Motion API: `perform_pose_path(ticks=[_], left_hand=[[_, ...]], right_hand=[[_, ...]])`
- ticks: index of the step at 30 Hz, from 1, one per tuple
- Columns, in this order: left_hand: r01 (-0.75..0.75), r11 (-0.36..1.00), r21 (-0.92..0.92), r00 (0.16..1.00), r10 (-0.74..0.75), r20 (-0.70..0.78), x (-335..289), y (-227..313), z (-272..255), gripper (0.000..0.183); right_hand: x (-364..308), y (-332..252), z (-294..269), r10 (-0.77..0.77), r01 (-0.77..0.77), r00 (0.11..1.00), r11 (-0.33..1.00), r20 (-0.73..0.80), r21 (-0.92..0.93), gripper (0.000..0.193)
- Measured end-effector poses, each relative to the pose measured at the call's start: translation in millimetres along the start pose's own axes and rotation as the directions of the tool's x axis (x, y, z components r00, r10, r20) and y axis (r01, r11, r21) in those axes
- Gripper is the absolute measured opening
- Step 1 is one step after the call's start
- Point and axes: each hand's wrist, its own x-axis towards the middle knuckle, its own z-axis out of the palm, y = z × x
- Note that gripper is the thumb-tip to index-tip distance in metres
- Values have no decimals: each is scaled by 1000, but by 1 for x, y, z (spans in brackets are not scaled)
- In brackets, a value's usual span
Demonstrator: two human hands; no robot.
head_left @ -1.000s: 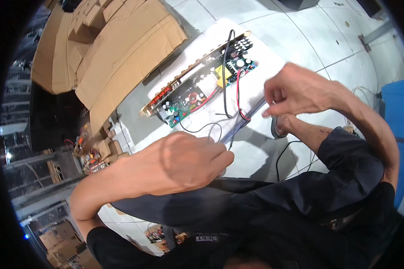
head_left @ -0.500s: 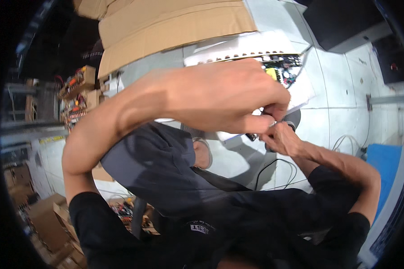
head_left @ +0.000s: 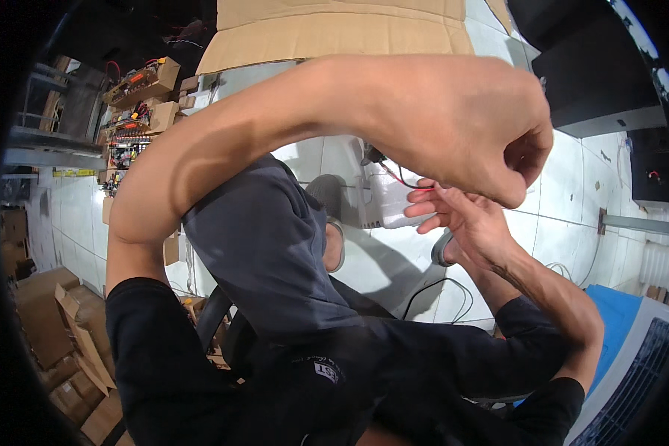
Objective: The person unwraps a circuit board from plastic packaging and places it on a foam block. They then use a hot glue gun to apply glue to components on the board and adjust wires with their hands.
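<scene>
My left hand (head_left: 468,123) reaches in large from the left, its fingers curled and the thumb against the index finger. Whatever is between those fingertips is hidden. Just beneath it, my right hand (head_left: 472,223) has its thumb on thin red and black wires (head_left: 412,186), with its other fingers stretched out to the left. The wires run to a small dark part (head_left: 372,154) beside my left wrist. Below them lies a white, shiny-surfaced object (head_left: 386,204) on the floor, mostly covered by my left hand.
Flattened cardboard (head_left: 342,33) lies ahead. A black cabinet (head_left: 602,67) stands at far right. Shelved cardboard boxes with wired parts (head_left: 137,119) are at left, more boxes (head_left: 67,320) at lower left. A black cable (head_left: 442,286) loops on the tiles; a blue panel (head_left: 609,320) is at right.
My left hand has moved right and now covers more of the work. The circuit board seen before is hidden. My right hand's fingers have spread, and the red and black wires show.
</scene>
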Motion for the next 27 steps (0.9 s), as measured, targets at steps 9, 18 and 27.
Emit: perform_pose_path(ticks=[9, 18, 27], left_hand=[[11, 996, 91, 998, -16, 60, 6, -8, 3, 29], [209, 970, 120, 977, -212, 8, 3, -3, -4, 20], [432, 898, -83, 900, -435, -20, 13, 16, -5, 19]], right_hand=[[16, 2, 3, 77, -69, 996, 985, 48, -160, 38], [-16, -41, -9, 254, -247, 966, 844, -51, -476, 27], [-38, -76, -29, -519, 209, 849, 495, -95, -843, 19]])
